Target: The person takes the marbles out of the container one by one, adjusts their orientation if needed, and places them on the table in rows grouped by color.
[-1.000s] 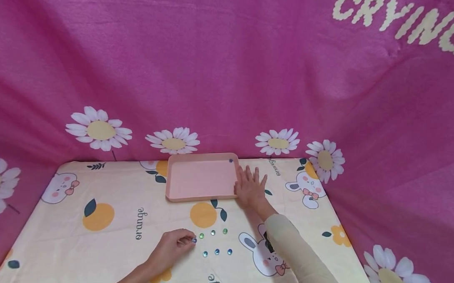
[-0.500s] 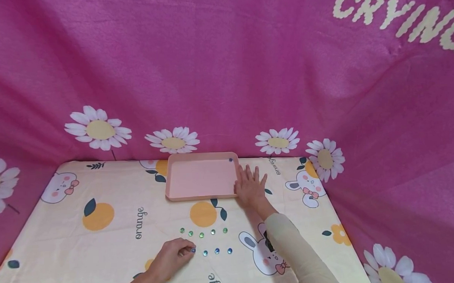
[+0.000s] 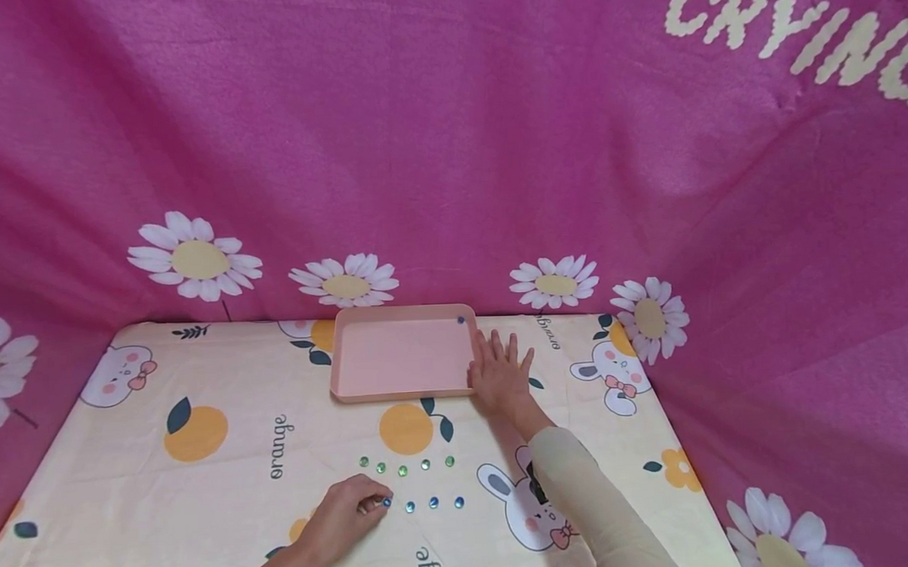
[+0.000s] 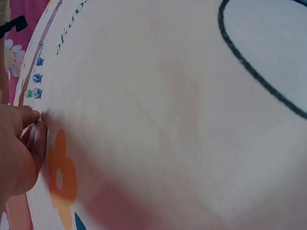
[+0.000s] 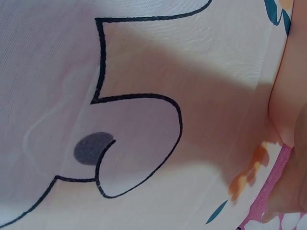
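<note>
Left hand sets a blue bead at the head of the lower row

The left hand [image 3: 348, 511] pinches a small blue bead [image 3: 387, 503] between curled fingertips and holds it down on the cloth [image 3: 206, 492], at the left end of the row of blue beads [image 3: 434, 503], just below the row of green beads [image 3: 403, 469]. To do this well, it seems best to keep the bead level with its blue neighbours at the same spacing, press it flat before letting go, and lift the fingers straight up so the nearby beads are not nudged. The right hand [image 3: 500, 380] lies flat with fingers spread, touching the right edge of the pink tray [image 3: 405, 394], which holds one dark bead [image 3: 460, 321] in its far corner; that hand should stay steady
</note>
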### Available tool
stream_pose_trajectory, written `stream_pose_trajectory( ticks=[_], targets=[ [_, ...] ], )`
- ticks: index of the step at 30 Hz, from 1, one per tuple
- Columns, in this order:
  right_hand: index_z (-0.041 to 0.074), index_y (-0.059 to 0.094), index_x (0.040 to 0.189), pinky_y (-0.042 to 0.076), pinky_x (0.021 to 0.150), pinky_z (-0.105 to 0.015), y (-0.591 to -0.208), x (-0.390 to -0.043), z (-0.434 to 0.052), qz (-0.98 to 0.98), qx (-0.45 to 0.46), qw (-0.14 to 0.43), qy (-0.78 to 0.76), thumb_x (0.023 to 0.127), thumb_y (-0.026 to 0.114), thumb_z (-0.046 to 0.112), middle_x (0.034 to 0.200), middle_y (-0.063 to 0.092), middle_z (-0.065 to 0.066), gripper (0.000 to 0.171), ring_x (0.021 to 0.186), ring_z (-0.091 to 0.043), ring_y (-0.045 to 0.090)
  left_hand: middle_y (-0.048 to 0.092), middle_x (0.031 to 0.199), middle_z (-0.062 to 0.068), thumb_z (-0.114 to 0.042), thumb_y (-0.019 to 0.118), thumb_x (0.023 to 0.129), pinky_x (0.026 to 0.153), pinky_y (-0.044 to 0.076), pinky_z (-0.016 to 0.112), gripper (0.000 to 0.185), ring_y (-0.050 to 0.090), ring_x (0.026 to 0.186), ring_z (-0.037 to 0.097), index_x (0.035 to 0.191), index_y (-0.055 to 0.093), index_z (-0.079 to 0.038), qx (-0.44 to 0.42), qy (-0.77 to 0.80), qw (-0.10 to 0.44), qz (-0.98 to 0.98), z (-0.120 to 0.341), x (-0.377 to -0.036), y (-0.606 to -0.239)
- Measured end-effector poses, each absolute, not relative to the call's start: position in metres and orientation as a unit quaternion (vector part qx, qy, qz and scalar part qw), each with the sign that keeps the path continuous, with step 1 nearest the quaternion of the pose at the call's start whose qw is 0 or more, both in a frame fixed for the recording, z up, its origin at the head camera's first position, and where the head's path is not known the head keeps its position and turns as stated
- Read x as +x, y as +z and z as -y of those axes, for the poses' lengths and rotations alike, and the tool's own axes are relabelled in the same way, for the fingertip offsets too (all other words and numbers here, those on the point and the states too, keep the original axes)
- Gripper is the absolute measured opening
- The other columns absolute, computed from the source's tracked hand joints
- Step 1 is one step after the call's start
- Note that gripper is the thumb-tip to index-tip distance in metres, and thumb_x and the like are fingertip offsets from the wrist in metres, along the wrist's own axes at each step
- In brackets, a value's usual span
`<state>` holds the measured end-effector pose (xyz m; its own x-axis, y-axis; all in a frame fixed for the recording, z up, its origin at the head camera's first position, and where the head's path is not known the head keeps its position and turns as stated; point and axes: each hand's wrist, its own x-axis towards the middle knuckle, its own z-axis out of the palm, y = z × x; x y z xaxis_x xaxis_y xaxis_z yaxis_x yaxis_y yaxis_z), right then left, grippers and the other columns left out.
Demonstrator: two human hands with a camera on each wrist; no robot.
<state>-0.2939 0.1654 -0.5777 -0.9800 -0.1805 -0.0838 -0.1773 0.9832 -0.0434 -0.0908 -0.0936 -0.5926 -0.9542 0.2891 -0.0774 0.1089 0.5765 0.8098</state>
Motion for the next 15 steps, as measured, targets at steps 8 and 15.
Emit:
stream_pose_trajectory(
  ticks=[8, 15],
  targets=[
    [0.023, 0.01, 0.162, 0.002, 0.111, -0.071, -0.5795, -0.2948, -0.1655, -0.995, -0.088, 0.04, -0.029, 0.104, 0.034, 0.045, 0.165, 0.014, -0.012, 0.066, 0.148, -0.046, 0.005, 0.062, 0.092, -0.01, -0.005, 0.075, 0.087, 0.065, 0.049, 0.022, 0.02, 0.054, 0.076, 0.003, 0.105, 0.075, -0.014, 0.117, 0.442, 0.091, -0.884, 0.0923, -0.091, -0.5935],
    [0.024, 0.009, 0.162, 0.0, 0.111, -0.07, -0.5835, -0.2957, -0.1658, -0.995, -0.084, 0.038, -0.033, 0.104, 0.033, 0.046, 0.165, 0.013, -0.01, 0.066, 0.148, -0.045, 0.003, 0.061, 0.093, -0.009, -0.007, 0.077, 0.086, 0.064, 0.048, 0.021, 0.023, 0.054, 0.074, 0.003, 0.108, 0.075, -0.013, 0.111, 0.451, 0.091, -0.881, 0.0924, -0.0901, -0.5917]
  ],
)
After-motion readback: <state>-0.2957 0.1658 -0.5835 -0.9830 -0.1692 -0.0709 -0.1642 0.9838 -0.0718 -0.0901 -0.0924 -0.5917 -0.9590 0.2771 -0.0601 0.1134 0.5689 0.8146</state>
